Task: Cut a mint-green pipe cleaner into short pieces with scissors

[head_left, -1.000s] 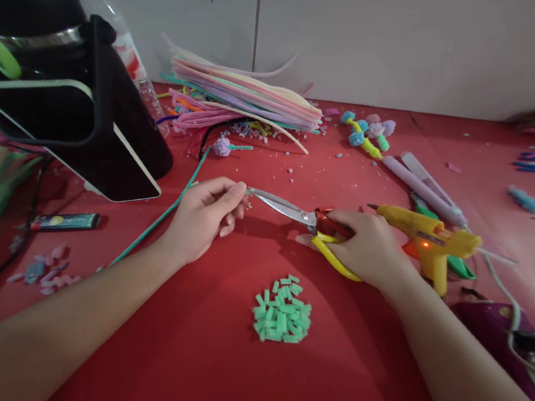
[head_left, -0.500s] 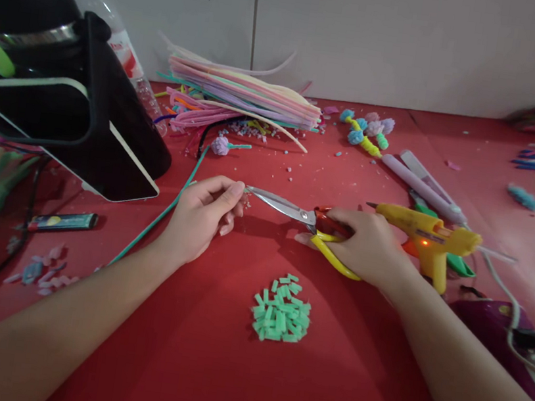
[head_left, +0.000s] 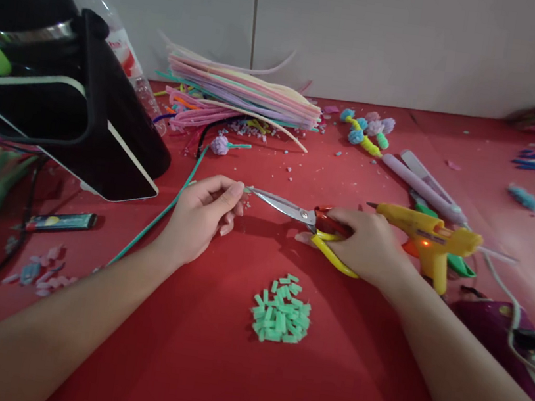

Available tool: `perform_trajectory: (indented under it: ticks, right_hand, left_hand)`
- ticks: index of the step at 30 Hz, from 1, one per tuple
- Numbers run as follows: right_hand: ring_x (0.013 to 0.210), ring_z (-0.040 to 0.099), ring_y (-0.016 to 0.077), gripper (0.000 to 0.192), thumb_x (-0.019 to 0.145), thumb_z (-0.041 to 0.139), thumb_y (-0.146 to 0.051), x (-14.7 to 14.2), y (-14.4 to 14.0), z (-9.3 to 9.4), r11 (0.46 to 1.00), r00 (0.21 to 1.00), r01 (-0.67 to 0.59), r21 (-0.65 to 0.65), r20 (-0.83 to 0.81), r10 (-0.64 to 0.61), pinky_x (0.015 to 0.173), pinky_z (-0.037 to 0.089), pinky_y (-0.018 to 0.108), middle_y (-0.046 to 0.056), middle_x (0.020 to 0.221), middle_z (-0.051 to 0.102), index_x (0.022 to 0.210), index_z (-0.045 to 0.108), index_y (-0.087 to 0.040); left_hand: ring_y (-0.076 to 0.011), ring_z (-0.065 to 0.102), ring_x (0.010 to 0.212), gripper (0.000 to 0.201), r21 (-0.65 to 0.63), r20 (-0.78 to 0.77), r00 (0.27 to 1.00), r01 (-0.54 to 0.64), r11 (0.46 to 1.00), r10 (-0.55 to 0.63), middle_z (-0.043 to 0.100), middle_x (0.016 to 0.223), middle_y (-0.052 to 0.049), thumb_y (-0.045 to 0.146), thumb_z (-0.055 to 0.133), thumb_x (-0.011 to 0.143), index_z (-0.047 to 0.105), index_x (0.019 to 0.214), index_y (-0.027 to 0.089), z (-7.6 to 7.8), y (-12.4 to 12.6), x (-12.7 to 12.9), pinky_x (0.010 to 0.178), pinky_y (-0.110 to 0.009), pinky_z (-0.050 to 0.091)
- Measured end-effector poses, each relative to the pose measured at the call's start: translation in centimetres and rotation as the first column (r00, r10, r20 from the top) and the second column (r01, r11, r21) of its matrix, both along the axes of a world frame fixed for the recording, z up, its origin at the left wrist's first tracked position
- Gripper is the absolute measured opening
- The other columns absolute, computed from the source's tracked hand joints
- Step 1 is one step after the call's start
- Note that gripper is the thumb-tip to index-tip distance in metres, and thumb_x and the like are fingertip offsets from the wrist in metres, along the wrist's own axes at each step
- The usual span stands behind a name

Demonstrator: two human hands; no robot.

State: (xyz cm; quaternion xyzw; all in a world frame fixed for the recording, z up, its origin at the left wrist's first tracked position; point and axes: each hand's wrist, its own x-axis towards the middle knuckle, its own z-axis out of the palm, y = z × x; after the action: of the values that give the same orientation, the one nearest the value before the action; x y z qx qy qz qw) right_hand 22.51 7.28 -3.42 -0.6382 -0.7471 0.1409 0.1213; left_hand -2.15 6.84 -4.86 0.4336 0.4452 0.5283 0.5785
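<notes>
My left hand [head_left: 203, 215] pinches the end of a long green pipe cleaner [head_left: 160, 215] that trails back to the left over the red table. My right hand [head_left: 365, 246] grips scissors [head_left: 295, 212] with red and yellow handles; the blades look closed, and their tips touch the green end at my left fingertips. A small heap of short green cut pieces [head_left: 281, 316] lies on the cloth in front of and between my hands.
A yellow glue gun [head_left: 428, 240] with a lit lamp rests right of my right hand. Bundled pastel pipe cleaners [head_left: 242, 97] lie at the back, a black device [head_left: 70, 113] and lighter [head_left: 63, 221] at left, purple sticks [head_left: 421, 186] at right.
</notes>
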Motion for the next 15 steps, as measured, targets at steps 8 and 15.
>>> perform_trajectory:
  ticks: [8,15]
  right_hand:
    - [0.052,0.029,0.0105,0.065,0.069,0.053,-0.085,0.33,-0.29,-0.38,1.0,0.998,-0.008,0.017,-0.055,0.009,0.056,0.027,0.03,-0.004,0.051,0.033,0.058,0.037,-0.023]
    - [0.052,0.027,0.0102,0.061,0.072,0.059,-0.078,0.67,-0.31,-0.68,0.996,0.993,-0.066,0.054,-0.095,0.071,0.055,0.026,0.029,-0.005,0.051,0.031,0.059,0.037,-0.022]
  left_hand:
    - [-0.0049,0.047,0.049,0.017,-0.018,0.007,1.0,-0.003,1.0,0.004,0.061,0.064,0.0,0.029,0.074,0.083,0.067,0.074,0.016,0.16,-0.07,0.07,0.039,-0.015,0.035]
    - [-0.0054,0.047,0.049,0.018,-0.014,-0.026,1.0,-0.015,1.0,0.015,0.06,0.064,0.0,0.031,0.075,0.08,0.066,0.073,0.017,0.19,-0.14,0.07,0.039,-0.016,0.035]
